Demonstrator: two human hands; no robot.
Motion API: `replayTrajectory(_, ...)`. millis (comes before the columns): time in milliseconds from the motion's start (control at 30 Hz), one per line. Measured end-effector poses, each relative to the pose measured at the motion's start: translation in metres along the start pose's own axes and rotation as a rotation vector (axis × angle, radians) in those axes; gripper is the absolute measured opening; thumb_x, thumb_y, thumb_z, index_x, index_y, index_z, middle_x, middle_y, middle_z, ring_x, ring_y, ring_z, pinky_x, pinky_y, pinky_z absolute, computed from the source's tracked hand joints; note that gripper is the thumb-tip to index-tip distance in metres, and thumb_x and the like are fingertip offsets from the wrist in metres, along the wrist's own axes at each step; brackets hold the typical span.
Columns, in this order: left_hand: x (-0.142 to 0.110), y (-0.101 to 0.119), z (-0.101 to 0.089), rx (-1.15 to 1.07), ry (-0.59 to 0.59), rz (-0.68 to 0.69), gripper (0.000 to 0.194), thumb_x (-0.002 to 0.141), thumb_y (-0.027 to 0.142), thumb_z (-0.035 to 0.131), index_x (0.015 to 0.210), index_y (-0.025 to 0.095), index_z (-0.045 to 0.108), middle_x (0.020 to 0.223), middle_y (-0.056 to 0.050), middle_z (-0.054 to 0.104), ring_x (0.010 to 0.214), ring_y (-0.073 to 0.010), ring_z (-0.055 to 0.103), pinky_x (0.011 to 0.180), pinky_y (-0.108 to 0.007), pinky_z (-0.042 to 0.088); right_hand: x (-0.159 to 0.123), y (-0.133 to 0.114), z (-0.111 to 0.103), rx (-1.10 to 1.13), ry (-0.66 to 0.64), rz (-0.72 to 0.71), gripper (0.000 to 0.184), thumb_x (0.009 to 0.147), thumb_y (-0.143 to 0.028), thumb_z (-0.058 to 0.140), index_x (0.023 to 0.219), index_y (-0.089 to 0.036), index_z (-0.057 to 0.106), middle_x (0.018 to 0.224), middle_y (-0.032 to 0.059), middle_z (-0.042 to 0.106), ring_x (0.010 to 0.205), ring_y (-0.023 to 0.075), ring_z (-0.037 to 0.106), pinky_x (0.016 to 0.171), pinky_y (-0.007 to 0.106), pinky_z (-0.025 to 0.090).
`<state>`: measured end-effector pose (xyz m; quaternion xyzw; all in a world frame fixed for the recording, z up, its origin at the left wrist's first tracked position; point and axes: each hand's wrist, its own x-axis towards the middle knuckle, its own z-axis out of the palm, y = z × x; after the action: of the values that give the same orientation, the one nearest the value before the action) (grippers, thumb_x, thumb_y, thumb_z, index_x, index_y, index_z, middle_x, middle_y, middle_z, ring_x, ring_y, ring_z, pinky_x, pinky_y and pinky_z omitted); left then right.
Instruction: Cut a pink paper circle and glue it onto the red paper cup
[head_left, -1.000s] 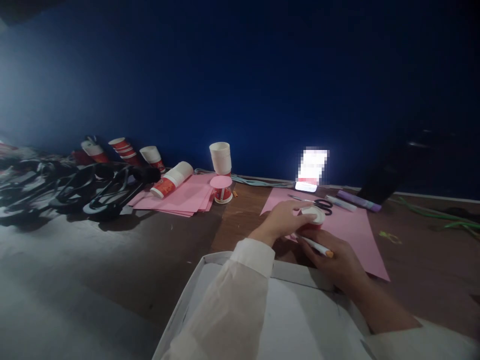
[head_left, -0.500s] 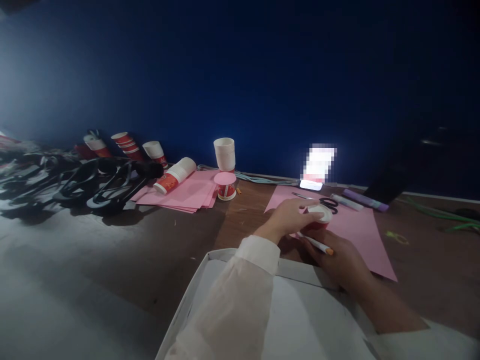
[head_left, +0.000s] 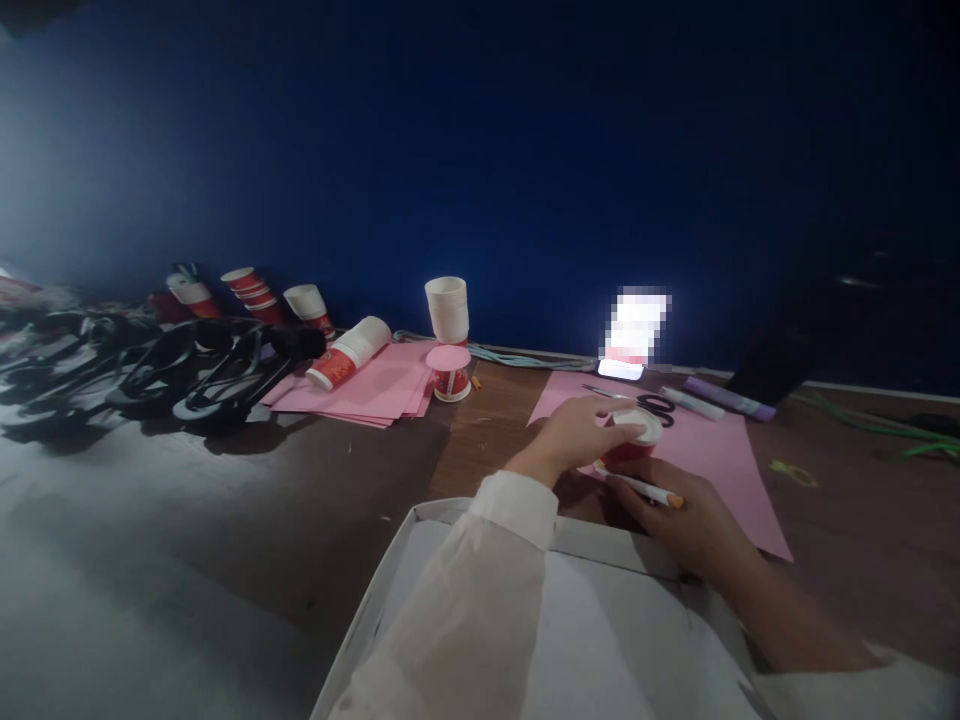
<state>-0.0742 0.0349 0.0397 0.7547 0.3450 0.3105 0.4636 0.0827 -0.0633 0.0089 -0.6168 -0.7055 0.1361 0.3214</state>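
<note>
My left hand (head_left: 574, 437) is closed around a small red and white paper cup (head_left: 637, 428), thumb and fingers on its sides. A pale round face of the cup points up. Just below it, my right hand (head_left: 686, 515) grips a slim white pen (head_left: 649, 488) with an orange end. The pen's other end points left, close to the cup's lower side; whether it touches cannot be made out. Under the cup and hands lies a pink paper sheet (head_left: 720, 455). Beyond the cup rest black-handled scissors (head_left: 660, 410), partly hidden by it.
A lit phone (head_left: 621, 370) leans against the dark blue wall. Markers (head_left: 727, 398) lie right of it. Leftward are a cup topped by a pink disc (head_left: 450, 372), stacked cups (head_left: 448, 310), pink sheets (head_left: 405, 385) and black goggle-like frames (head_left: 232, 370). A white box lid (head_left: 600, 580) is in front.
My right hand and the pen have shifted slightly right, and the pen lies at a flatter angle. My left hand still holds the cup in nearly the same place.
</note>
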Motion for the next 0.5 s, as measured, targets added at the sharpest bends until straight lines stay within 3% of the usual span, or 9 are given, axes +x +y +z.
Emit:
replayTrajectory(267, 0.001, -0.001, 0.0, 0.038, 0.008, 0.002, 0.051, 0.082, 0.045, 0.071, 0.129, 0.023, 0.071, 0.134, -0.006, 0.069, 0.121, -0.0238, 0.062, 0.111, -0.035, 0.043, 0.001, -0.006, -0.012, 0.204, -0.039, 0.168, 0.026, 0.082, -0.049, 0.069, 0.09, -0.027, 0.08, 0.09, 0.0037, 0.081, 0.079, 0.0251, 0.075, 0.069, 0.035, 0.059)
replayTrajectory(433, 0.001, -0.003, -0.001, 0.065, 0.005, 0.001, 0.05, 0.084, 0.044, 0.07, 0.13, 0.026, 0.07, 0.135, -0.006, 0.069, 0.124, -0.0237, 0.061, 0.112, -0.037, 0.042, 0.002, -0.009, -0.023, 0.267, -0.134, 0.272, 0.03, 0.084, -0.052, 0.068, 0.089, -0.024, 0.079, 0.089, 0.0058, 0.08, 0.077, 0.0245, 0.073, 0.066, 0.033, 0.057)
replayTrajectory(500, 0.001, -0.005, 0.0, 0.063, 0.015, -0.001, 0.051, 0.083, 0.045, 0.071, 0.131, 0.026, 0.07, 0.136, -0.006, 0.068, 0.126, -0.0241, 0.06, 0.113, -0.038, 0.041, 0.0, -0.009, -0.025, 0.269, -0.119, 0.251, 0.032, 0.084, -0.052, 0.068, 0.088, -0.022, 0.079, 0.082, 0.0064, 0.079, 0.07, 0.0238, 0.072, 0.059, 0.032, 0.056)
